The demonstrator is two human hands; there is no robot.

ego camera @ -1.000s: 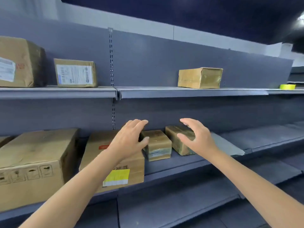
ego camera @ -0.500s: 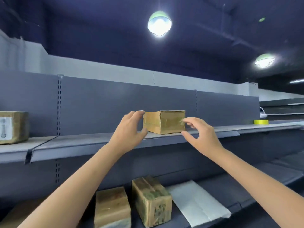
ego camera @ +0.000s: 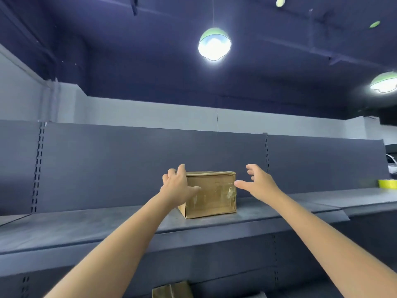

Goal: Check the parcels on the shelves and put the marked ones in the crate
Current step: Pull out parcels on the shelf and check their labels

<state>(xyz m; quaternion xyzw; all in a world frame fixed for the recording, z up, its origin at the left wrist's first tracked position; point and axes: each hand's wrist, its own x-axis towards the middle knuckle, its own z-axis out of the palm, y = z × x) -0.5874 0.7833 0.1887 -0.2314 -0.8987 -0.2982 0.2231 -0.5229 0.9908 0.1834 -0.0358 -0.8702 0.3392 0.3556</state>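
A small brown cardboard parcel [ego camera: 214,196] wrapped in clear tape sits on the upper grey shelf [ego camera: 86,224]; no mark shows on its front face. My left hand [ego camera: 178,188] is at its left end, thumb lying on the front face and fingers spread above the top left corner. My right hand [ego camera: 260,186] hovers open just off the right end. Its fingers are spread and the thumb tip is at the parcel's right edge. No crate is in view.
A yellow tape roll [ego camera: 387,183] lies far right on the same shelf. The top of another brown parcel [ego camera: 171,290] shows on the shelf below at the bottom edge. The grey back panel [ego camera: 129,168] rises behind the parcel.
My view has swung up from the lower shelf to the upper one. Both hands rose from the small parcels below and have closed in on either end of this parcel.
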